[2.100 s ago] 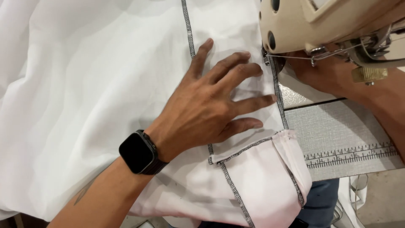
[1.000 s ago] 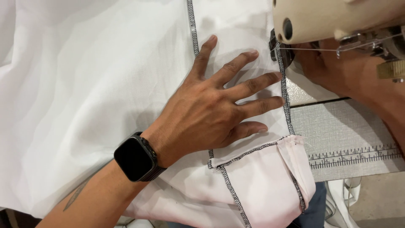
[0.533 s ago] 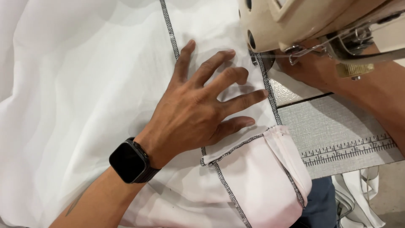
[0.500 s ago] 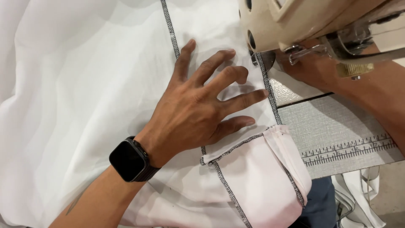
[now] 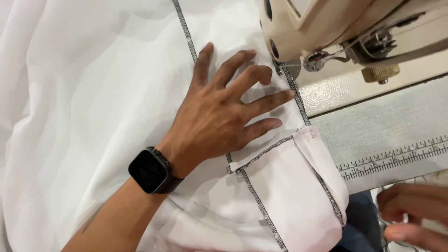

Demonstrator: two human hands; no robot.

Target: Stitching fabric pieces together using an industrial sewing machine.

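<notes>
Left hand (image 5: 219,112) flattens white fabric (image 5: 93,93); right hand (image 5: 413,217) seemingly idle.

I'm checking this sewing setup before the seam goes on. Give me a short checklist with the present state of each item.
1. Left hand flat on the white fabric, fingers spread: ok.
2. Fingertips apart from the presser foot: ok, though close.
3. Dark overlocked edge runs in line toward the foot: ok.
4. Folded fabric corner lies smooth: not ok, it hangs off the table edge.
5. Right hand guiding the fabric: not ok, it is off the cloth at lower right.
6. Needle threaded: cannot tell.
</notes>
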